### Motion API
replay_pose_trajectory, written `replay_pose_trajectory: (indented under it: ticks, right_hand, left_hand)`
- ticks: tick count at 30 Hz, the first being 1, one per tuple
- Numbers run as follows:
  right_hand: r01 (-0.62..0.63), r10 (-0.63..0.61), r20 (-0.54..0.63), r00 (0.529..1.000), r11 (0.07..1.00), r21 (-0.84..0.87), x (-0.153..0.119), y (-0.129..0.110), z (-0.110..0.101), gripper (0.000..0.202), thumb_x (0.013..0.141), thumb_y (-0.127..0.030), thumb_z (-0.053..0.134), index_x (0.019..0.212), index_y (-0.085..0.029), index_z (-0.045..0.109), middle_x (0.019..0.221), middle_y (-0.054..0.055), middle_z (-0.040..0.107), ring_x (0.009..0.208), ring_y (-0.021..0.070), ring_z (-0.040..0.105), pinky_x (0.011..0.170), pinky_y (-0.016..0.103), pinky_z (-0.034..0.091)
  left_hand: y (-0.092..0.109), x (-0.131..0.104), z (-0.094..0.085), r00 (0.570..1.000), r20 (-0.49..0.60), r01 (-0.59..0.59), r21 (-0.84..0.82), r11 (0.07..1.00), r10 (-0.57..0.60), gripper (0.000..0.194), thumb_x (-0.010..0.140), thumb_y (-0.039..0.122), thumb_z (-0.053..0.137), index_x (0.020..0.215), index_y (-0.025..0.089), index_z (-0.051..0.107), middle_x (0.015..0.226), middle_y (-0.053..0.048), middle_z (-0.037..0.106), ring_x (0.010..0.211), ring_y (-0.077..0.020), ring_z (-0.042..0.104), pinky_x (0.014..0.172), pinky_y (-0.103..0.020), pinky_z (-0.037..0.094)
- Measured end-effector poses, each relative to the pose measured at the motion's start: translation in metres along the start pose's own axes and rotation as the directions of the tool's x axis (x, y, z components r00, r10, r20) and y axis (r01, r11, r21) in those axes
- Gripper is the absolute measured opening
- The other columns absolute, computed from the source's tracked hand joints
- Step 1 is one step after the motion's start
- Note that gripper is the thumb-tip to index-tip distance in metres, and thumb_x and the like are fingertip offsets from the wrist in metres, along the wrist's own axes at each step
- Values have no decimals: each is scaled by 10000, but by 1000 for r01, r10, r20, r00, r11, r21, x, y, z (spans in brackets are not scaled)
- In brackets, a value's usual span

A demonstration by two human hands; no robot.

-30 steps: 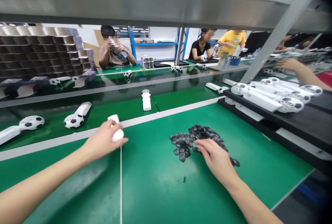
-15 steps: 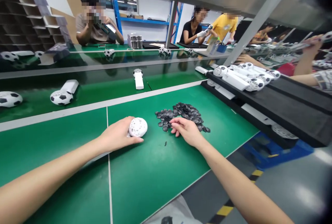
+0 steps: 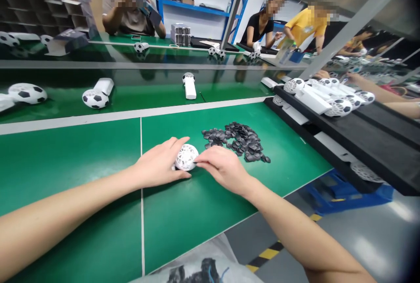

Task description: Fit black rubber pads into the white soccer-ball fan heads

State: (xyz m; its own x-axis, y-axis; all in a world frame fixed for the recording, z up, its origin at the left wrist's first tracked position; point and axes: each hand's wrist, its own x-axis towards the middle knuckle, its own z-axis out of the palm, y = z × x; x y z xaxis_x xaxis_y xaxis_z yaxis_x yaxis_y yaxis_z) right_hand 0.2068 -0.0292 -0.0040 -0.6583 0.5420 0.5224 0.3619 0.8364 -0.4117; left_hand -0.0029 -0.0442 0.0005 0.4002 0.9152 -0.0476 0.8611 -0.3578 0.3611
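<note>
My left hand [image 3: 166, 162] is wrapped round a white football-shaped shell [image 3: 187, 157] with an openwork surface, holding it against the green table [image 3: 183, 226]. The shell's handle, if it has one, is hidden under my hand and wrist. My right hand [image 3: 225, 167] pinches a small black piece [image 3: 195, 162] between thumb and fingertips, at the right side of the shell. Just beyond my right hand lies a loose pile of black patches [image 3: 244, 139], flat and small.
Black trays [image 3: 370, 130] with several white football-headed devices [image 3: 339, 107] stand at the right. Along the green conveyor [image 3: 147, 90] beyond the pale rail lie more devices [image 3: 96, 98]. Co-workers [image 3: 131, 9] sit across the line. A slanted metal post [image 3: 354, 25] rises at the right.
My right hand has moved left from the black pile to the shell, with a black piece in its fingers. The camera view has shifted, and the shell appears slightly further right.
</note>
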Motion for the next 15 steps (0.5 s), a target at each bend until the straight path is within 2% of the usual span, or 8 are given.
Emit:
replay_pose_trajectory:
  ticks: [4, 8, 11, 13, 15]
  right_hand:
    - [229, -220, 69, 973, 952, -204, 7, -15, 7, 206, 897, -159, 438, 912, -178, 643, 851, 32, 661, 756, 146, 527, 634, 288, 379]
    - [338, -326, 90, 941, 883, -325, 15, -22, 14, 190, 898, -139, 442, 913, -165, 630, 794, 13, 658, 755, 149, 507, 623, 303, 323]
    - [259, -260, 32, 965, 930, -263, 16, -19, 19, 156, 889, -144, 459, 929, -171, 608, 810, 19, 655, 768, 149, 517, 648, 301, 348]
    - [124, -127, -7, 992, 981, -149, 14, -16, 20, 110, 868, -184, 507, 945, -177, 585, 877, 41, 639, 827, 163, 525, 712, 310, 393]
    - [-30, 29, -23, 999, 999, -29, 11, -12, 20, 202, 826, -227, 574, 1019, -176, 546, 1017, 79, 599, 964, 189, 512, 829, 344, 418]
  left_hand:
    - [-1, 1, -2, 1000, 8, -30, -28, 999, 30, 873, 666, 573, 620, 1371, 221, 246, 1184, -91, 510, 1036, -289, 534, 807, -359, 448]
    - [-1, 1, -3, 998, 7, -62, -41, 997, 63, 745, 720, 498, 579, 1349, 229, 284, 1184, -78, 526, 995, -266, 559, 767, -337, 451]
    - [-2, 0, -3, 996, -6, -85, -59, 995, 85, 662, 748, 516, 555, 1306, 234, 336, 1188, -67, 534, 993, -264, 559, 778, -347, 442]
    - [-2, 0, -4, 995, -14, -100, -86, 991, 100, 642, 744, 559, 556, 1272, 244, 372, 1176, -57, 545, 1006, -262, 552, 788, -349, 435]
    - [-3, 1, -4, 994, -17, -108, -121, 987, 107, 621, 732, 570, 570, 1242, 259, 400, 1166, -47, 550, 1017, -259, 544, 780, -339, 433]
